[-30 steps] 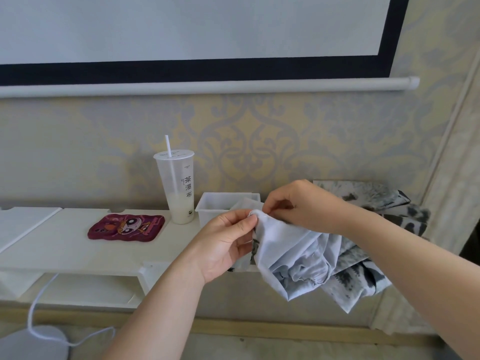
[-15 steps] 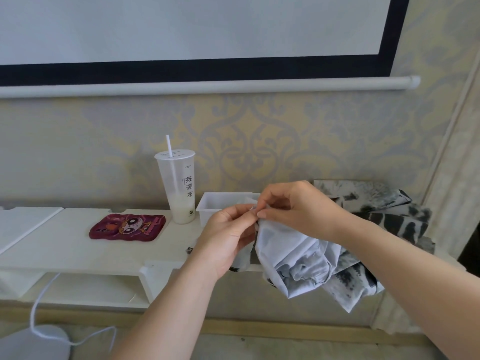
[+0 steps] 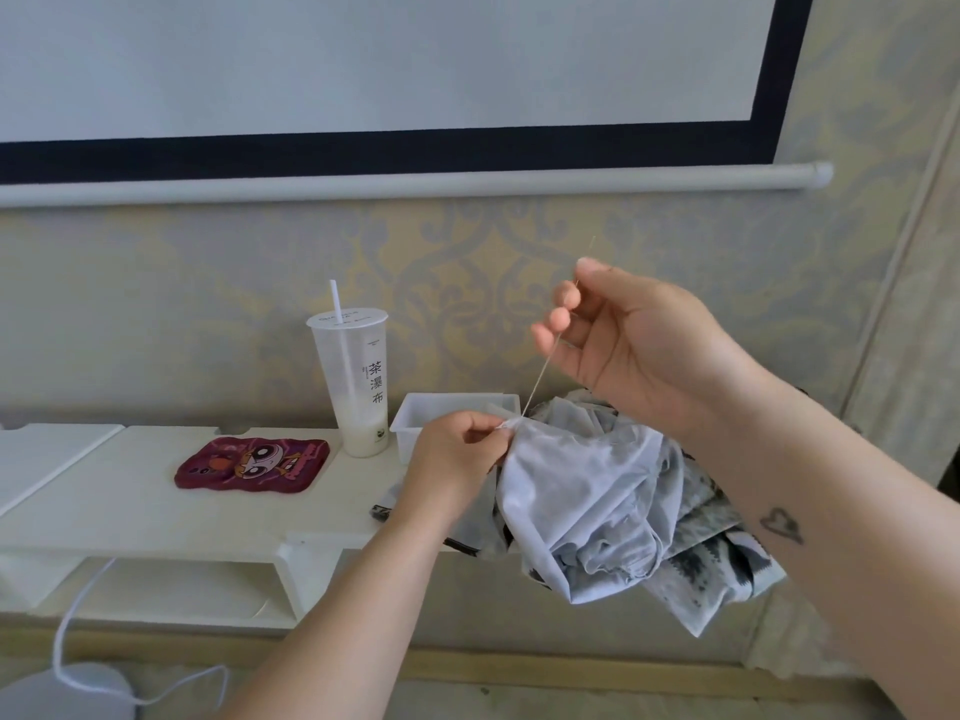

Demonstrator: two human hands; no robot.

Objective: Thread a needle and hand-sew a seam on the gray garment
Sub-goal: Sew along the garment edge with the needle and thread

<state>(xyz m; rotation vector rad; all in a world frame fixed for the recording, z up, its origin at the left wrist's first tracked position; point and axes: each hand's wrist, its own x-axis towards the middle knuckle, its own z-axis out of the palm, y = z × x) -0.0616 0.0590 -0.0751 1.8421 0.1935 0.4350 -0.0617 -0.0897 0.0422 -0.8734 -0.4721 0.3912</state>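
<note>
The gray garment [image 3: 587,491] hangs bunched in front of the shelf, its patterned side showing lower right. My left hand [image 3: 457,454] pinches a fold at the garment's upper edge. My right hand [image 3: 628,340] is raised above it and pinches a thin needle [image 3: 587,254] between thumb and forefinger, the tip pointing up. A pale thread [image 3: 540,376] runs taut from the right hand's fingers down to the pinched fold.
A white shelf [image 3: 156,506] holds a plastic cup with a straw [image 3: 353,381], a maroon cartoon mat [image 3: 254,462] and a small white bin [image 3: 441,413]. A projector screen [image 3: 363,70] hangs on the wall above. A white cable [image 3: 78,615] trails to the floor.
My right hand has risen up and to the right from the fold, drawing the needle and thread out of the cloth. My left hand keeps its pinch on the garment.
</note>
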